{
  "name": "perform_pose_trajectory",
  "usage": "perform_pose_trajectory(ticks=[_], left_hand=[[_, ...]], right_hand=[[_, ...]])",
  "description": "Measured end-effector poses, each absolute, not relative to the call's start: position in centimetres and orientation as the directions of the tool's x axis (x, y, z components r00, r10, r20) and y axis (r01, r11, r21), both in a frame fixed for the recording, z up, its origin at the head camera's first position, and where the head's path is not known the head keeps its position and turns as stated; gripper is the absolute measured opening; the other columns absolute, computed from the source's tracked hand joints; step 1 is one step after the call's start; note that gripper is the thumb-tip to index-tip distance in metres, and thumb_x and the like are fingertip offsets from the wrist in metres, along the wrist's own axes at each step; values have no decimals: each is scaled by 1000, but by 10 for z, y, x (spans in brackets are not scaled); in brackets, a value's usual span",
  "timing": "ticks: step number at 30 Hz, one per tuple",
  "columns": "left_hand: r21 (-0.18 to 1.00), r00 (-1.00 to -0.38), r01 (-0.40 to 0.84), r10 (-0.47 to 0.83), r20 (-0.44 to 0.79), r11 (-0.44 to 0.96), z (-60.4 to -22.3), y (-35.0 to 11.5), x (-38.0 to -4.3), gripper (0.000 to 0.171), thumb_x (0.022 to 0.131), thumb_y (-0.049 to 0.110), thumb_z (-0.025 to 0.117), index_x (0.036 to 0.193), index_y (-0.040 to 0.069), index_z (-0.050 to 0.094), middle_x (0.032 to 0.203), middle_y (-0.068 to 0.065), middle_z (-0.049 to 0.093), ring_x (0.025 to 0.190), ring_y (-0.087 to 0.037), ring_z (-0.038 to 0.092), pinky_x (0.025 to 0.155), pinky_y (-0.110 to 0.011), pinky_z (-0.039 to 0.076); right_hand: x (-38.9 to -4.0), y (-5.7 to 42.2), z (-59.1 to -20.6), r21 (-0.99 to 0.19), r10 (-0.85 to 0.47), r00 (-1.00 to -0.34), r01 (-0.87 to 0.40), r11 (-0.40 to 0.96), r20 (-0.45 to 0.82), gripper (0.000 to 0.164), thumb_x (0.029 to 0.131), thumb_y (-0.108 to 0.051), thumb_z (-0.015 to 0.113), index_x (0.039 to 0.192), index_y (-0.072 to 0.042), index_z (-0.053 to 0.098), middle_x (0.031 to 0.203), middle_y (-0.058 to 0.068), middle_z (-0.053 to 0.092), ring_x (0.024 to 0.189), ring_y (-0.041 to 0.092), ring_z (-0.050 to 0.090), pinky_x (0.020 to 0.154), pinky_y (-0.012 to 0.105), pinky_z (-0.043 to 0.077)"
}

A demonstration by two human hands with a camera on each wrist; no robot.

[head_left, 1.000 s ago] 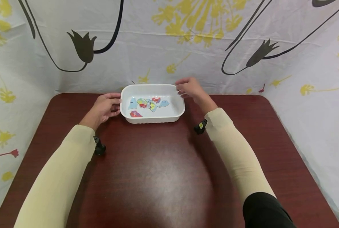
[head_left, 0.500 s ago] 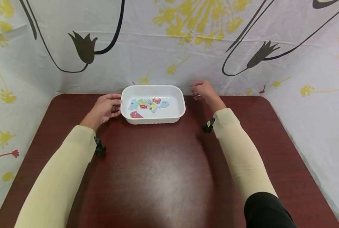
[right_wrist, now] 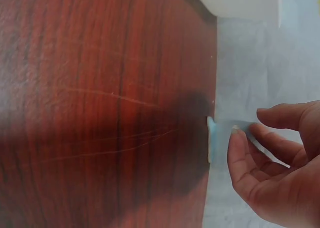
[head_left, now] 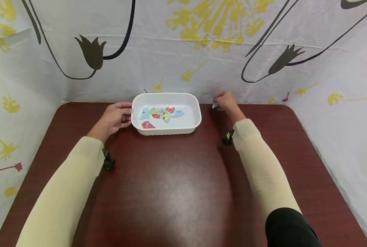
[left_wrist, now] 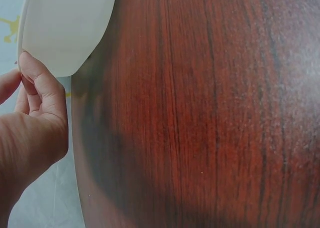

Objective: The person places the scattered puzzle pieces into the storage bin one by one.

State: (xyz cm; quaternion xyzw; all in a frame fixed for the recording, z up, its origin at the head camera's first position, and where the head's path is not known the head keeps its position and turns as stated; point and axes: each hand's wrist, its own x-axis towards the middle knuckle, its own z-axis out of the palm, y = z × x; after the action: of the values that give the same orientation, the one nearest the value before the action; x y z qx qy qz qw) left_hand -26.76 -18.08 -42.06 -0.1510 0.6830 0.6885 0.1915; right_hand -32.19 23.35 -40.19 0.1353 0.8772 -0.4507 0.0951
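A white plastic tray (head_left: 166,131) stands at the back of the table with several flat, printed puzzle pieces (head_left: 166,117) inside, in light blue, yellow and red. My left hand (head_left: 114,117) grips the tray's left end; in the left wrist view, thumb and fingers of the left hand (left_wrist: 42,95) hold its white wall (left_wrist: 67,32). Right of the tray, at the back table edge, my right hand (head_left: 227,101) pinches a small light blue piece (head_left: 214,105). In the right wrist view this piece (right_wrist: 212,140) shows its pale edge, partly hidden by curled fingers (right_wrist: 240,160).
The dark red wooden table (head_left: 171,178) extends toward me. A white cloth (head_left: 158,51) with yellow and dark flower prints hangs behind and along both sides. A small black camera sits on each wrist, the left camera (head_left: 108,159) and the right camera (head_left: 228,138).
My right hand has moved from the tray's right rim to the right, and its fingers have closed on the light blue piece. My left hand and the tray stay in place.
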Motion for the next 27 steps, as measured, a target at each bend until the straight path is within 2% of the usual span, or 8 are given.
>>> perform_pose_trajectory(ticks=[6,12,19,27], left_hand=[[882,-880,-472,57,-471,8,-421,-180,-266,40,97,20,60,136,16,52,105,-3,58,73,-11,58,64,-23,54],[881,-880,-472,54,-472,11,-422,-180,-265,40,97,20,60,136,16,52,107,-4,57,73,-11,58,65,-23,54],[885,-883,-466,57,-466,11,-422,-180,-264,41,97,20,60,137,16,51,108,-5,58,73,-11,58,65,-23,55],[885,-883,-465,57,-465,16,-421,-180,-265,41,97,21,60,137,17,51,113,-5,56,77,-12,58,67,-23,55]], right_hand=[[-321,240,-413,-764,146,-948,315,563,-282,29,95,-10,56,121,3,63,108,23,60,92,32,61,86,44,55],[-319,243,-420,-749,131,-951,302,589,-280,32,97,-8,52,125,2,62,114,22,63,98,30,62,85,41,56],[-316,244,-425,-726,117,-963,261,636,-243,34,92,1,53,124,4,62,125,23,60,104,35,62,85,41,56],[-318,244,-431,-652,141,-971,233,722,-192,33,89,-1,59,121,4,64,124,23,62,97,35,67,75,35,58]])
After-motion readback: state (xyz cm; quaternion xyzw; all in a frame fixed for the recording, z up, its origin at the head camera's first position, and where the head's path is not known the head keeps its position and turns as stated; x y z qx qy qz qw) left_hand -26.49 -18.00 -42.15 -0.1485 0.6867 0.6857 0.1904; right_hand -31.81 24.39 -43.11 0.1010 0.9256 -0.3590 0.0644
